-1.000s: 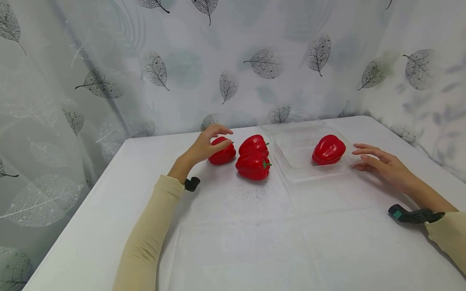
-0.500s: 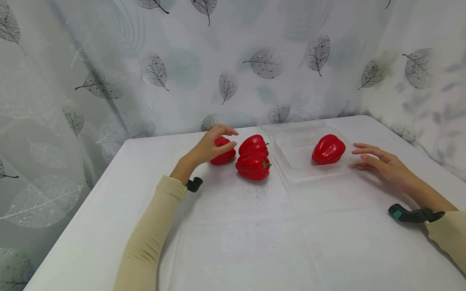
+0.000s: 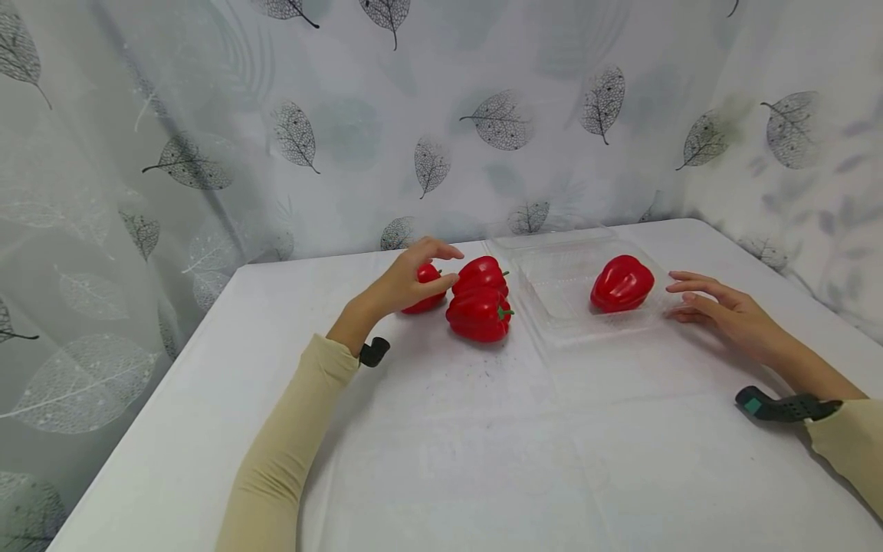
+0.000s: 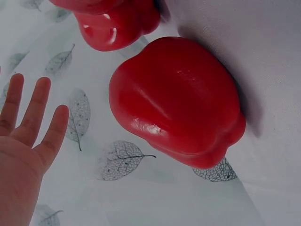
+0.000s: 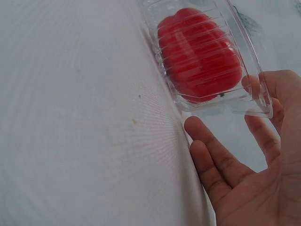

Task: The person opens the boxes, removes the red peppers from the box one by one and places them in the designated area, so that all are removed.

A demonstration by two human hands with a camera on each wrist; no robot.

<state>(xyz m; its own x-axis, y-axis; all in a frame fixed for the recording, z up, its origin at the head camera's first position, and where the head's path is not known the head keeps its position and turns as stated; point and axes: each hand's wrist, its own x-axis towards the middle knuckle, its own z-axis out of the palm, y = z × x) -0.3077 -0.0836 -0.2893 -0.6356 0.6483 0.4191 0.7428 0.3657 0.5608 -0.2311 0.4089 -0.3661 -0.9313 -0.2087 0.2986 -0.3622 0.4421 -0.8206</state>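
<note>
My left hand (image 3: 408, 280) hovers over the left red bell pepper (image 3: 429, 303), partly hiding it, with fingertips near the pepper behind (image 3: 477, 274). In front of that one lies another bell pepper (image 3: 477, 314) with a green stem. The left wrist view shows spread fingers (image 4: 35, 106) apart from a large bell pepper (image 4: 174, 99). At the right, my right hand (image 3: 734, 314) has loosely bent fingers at the side of a clear plastic container (image 3: 552, 322). A single bell pepper (image 3: 622, 284) lies inside it. In the right wrist view, a fingertip overlaps the container's corner (image 5: 263, 110).
The clear lid (image 3: 545, 230) stands folded back behind the container. A white cloth (image 3: 469, 460) covers the table. Close behind the table hangs a leaf-patterned curtain (image 3: 359, 138), which continues along the left and right sides.
My left hand has shifted gradually rightward across the left pepper, covering more of it and nearing the two peppers beside it. The right hand, container and peppers have stayed put.
</note>
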